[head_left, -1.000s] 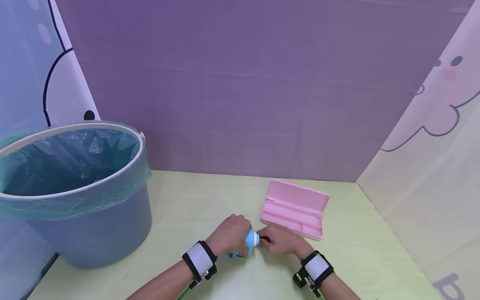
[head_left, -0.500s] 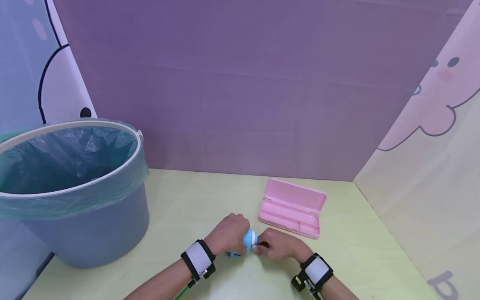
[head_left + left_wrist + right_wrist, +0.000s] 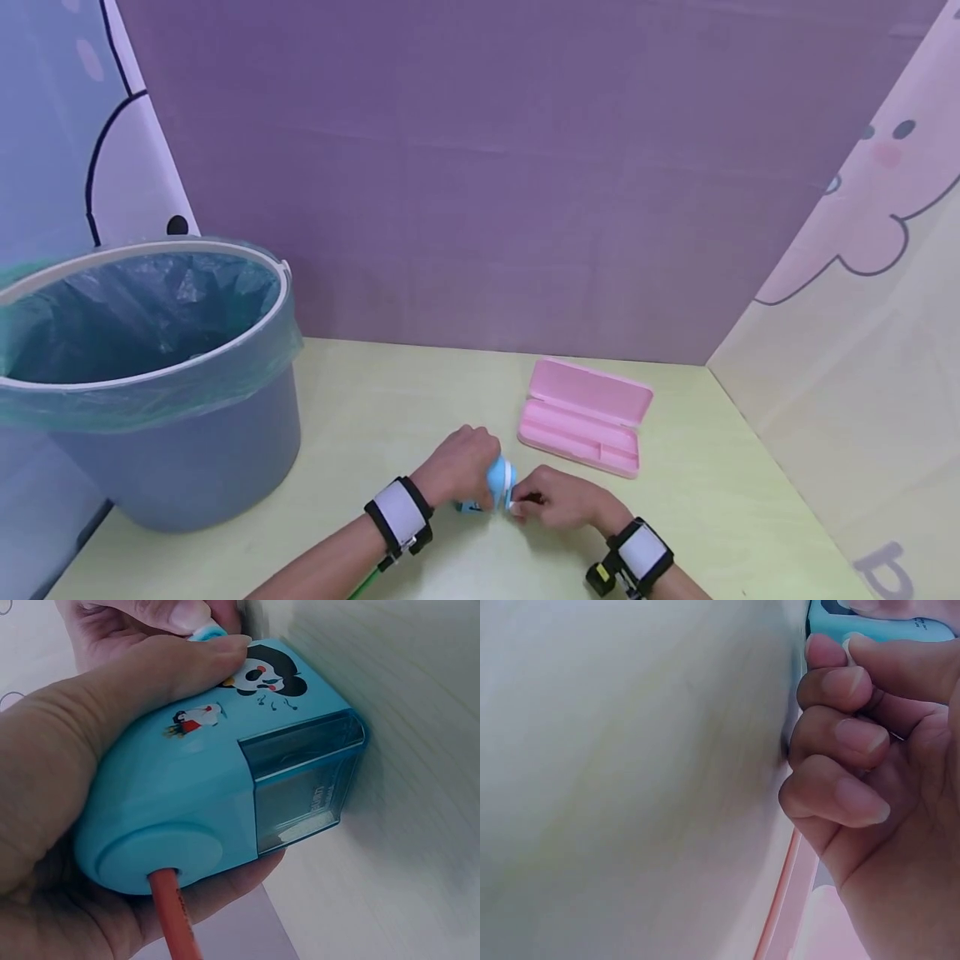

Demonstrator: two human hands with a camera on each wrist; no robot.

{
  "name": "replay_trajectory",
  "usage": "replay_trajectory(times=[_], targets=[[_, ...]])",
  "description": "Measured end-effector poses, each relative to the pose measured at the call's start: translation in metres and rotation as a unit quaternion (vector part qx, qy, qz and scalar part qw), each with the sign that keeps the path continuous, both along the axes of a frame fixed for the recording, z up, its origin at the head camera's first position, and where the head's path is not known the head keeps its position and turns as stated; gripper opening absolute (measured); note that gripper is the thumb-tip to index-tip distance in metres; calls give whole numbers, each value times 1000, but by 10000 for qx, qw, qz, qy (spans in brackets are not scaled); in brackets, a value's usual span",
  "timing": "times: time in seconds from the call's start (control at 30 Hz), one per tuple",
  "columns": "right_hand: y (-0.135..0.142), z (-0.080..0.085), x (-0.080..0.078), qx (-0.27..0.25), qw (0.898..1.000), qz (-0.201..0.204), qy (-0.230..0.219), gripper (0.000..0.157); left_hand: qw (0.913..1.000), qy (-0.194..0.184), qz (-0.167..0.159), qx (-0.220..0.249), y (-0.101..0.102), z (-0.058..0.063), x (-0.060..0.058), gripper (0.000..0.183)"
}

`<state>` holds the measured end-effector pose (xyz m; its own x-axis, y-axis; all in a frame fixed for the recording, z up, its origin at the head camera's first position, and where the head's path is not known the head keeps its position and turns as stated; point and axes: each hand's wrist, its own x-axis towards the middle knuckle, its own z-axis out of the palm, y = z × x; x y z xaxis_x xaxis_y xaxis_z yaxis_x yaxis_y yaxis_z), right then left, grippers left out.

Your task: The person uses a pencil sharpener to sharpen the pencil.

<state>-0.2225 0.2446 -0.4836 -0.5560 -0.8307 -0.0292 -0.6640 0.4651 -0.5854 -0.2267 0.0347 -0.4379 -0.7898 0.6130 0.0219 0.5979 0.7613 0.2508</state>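
Observation:
My left hand [image 3: 461,465] grips a light blue pencil sharpener [image 3: 150,780] low over the table. A red pencil [image 3: 174,922] sticks out of the hole in the sharpener's rounded end. In the left wrist view, a see-through drawer [image 3: 300,799] with pale bits inside and printed cartoon figures show on the sharpener. My right hand [image 3: 558,497] pinches the small crank knob [image 3: 210,633] on the opposite end between thumb and forefinger. Its other fingers [image 3: 832,791] are curled toward the palm. Most of the sharpener is hidden under my left hand in the head view.
An open pink pencil case [image 3: 577,433] lies just behind my right hand. At the left stands a large blue-grey bin [image 3: 195,467] lined with a green bag. A purple wall panel [image 3: 450,183] closes off the table's back edge.
My right hand has moved a little nearer to me, and the crank has swung down with it. The left hand keeps its hold on the sharpener.

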Motion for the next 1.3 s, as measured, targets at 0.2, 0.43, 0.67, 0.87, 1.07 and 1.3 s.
replay_trajectory(times=[0.2,0.43,0.67,0.87,1.07,1.3], targets=[[2,0,4,-136,9992,-32,-361,25,9999,144,-5,14,0,-4,-1,39],[4,1,7,-233,9978,-63,-619,26,10000,43,-1,-4,1,-5,-1,38],[5,7,11,-311,9960,-76,-830,26,9999,160,-10,15,0,-4,0,39],[5,13,14,-413,9935,-129,-1057,25,10000,61,53,-14,0,-3,0,39],[6,14,14,-603,9899,-153,-1277,27,9999,-2,128,-65,1,-3,0,40],[6,18,15,-1027,9852,-6,-1372,28,9999,-52,145,-57,1,-3,1,42]])
